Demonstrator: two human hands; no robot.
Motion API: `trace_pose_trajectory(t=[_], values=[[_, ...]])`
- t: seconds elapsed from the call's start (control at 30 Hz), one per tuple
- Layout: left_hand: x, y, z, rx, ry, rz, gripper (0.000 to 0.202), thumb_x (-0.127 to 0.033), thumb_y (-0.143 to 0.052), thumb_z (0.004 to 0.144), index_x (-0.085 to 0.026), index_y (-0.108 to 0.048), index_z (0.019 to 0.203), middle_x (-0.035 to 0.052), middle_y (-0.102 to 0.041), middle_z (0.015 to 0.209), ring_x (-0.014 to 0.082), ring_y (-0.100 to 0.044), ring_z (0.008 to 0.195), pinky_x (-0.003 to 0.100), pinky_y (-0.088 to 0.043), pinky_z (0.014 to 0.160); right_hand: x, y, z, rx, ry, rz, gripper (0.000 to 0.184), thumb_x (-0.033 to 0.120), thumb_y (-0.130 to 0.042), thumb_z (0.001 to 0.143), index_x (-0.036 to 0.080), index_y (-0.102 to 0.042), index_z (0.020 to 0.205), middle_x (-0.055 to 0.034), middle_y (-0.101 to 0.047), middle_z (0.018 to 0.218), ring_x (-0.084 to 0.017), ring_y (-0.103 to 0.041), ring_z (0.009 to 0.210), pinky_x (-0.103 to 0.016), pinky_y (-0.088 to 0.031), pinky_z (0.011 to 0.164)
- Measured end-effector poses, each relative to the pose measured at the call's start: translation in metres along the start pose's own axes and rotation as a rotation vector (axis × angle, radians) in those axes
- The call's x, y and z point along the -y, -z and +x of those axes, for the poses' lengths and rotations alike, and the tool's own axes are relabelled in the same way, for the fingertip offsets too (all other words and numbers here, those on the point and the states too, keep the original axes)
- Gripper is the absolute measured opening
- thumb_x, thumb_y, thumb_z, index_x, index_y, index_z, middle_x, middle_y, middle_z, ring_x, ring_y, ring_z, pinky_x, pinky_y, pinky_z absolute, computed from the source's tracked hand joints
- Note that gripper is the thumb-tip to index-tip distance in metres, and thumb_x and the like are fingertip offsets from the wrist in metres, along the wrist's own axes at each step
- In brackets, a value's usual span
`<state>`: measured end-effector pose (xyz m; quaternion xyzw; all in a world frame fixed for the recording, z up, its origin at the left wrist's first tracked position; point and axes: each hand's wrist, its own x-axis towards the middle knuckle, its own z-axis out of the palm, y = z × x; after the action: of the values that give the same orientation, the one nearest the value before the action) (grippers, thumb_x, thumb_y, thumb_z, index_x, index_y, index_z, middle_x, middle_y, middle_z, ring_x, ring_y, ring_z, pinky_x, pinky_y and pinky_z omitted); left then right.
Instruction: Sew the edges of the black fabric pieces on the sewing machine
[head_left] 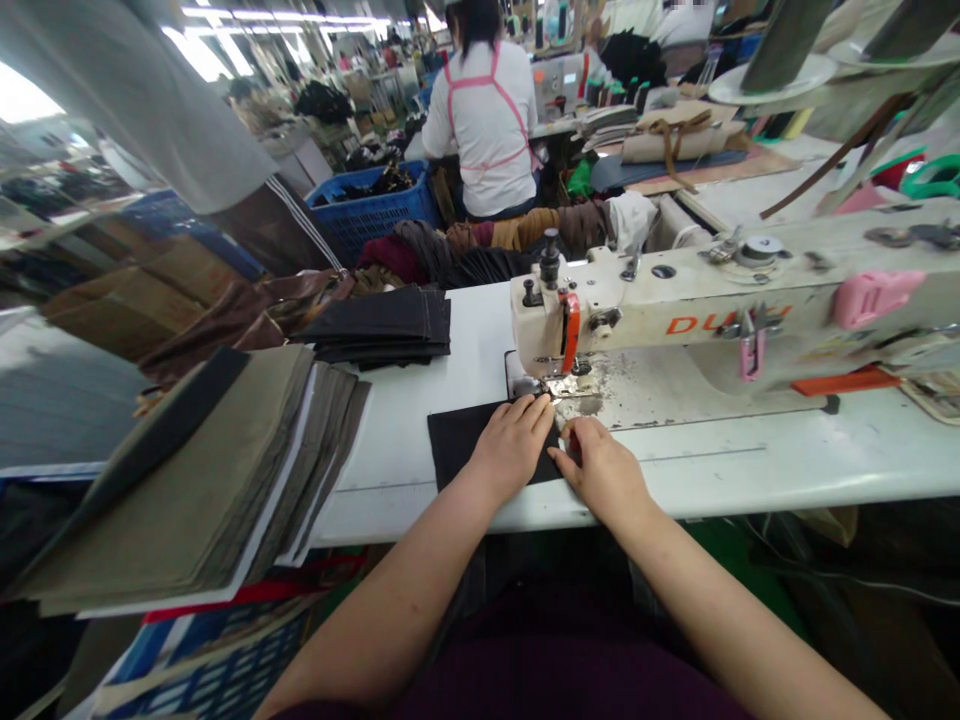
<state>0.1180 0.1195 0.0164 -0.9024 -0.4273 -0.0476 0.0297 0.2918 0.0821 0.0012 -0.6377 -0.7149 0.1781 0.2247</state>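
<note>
A black fabric piece (459, 440) lies flat on the white sewing table, its far edge by the presser foot (547, 388) of the sewing machine (645, 340). My left hand (514, 440) rests palm down on the fabric with fingers stretched toward the needle area. At the fabric's right edge, my right hand (604, 465) has its fingers curled, with thumb and forefinger holding the edge close to the machine bed. The fabric under my left palm is hidden.
Left of me is a thick stack of grey-green fabric pieces (172, 480). Folded black pieces (382, 325) lie behind it. Pink-handled thread snips (751, 345) hang on the machine. A co-worker (487, 120) sits ahead near a blue basket (375, 210); another person stands at left.
</note>
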Motion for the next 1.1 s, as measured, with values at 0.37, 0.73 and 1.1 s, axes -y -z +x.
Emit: trace_pose_trajectory(t=[0.37,0.73,1.1], values=[[0.002,-0.005,0.003,0.012,0.033,-0.04,0.049,-0.024,-0.036,0.103,-0.019,-0.042,0.152,0.0085,-0.044,0.159,0.025,-0.04,0.146,0.04,-0.037,0.115,0.001,0.0,0.006,-0.024,-0.033,0.034,0.016,0.028,-0.063,0.089,0.023,-0.054,0.102,-0.0019,-0.061,0.093,-0.016,-0.059,0.075,-0.028,-0.039,0.065],[0.004,-0.012,0.001,-0.087,0.027,-0.025,0.046,-0.019,-0.042,0.101,-0.014,-0.046,0.147,0.0137,-0.047,0.154,0.0261,-0.045,0.141,0.041,-0.039,0.115,0.001,-0.002,-0.004,-0.075,0.116,-0.189,0.038,0.034,-0.056,0.098,0.027,-0.058,0.135,-0.0061,-0.062,0.102,-0.02,-0.058,0.091,-0.031,-0.045,0.079],[0.006,-0.013,0.006,-0.083,0.023,-0.007,0.046,-0.016,-0.04,0.101,-0.013,-0.047,0.147,0.0138,-0.05,0.152,0.0273,-0.048,0.139,0.041,-0.042,0.113,-0.005,-0.006,-0.002,-0.095,0.18,-0.211,0.04,0.033,-0.054,0.099,0.022,-0.06,0.137,-0.0075,-0.058,0.096,-0.023,-0.052,0.092,-0.035,-0.044,0.087]])
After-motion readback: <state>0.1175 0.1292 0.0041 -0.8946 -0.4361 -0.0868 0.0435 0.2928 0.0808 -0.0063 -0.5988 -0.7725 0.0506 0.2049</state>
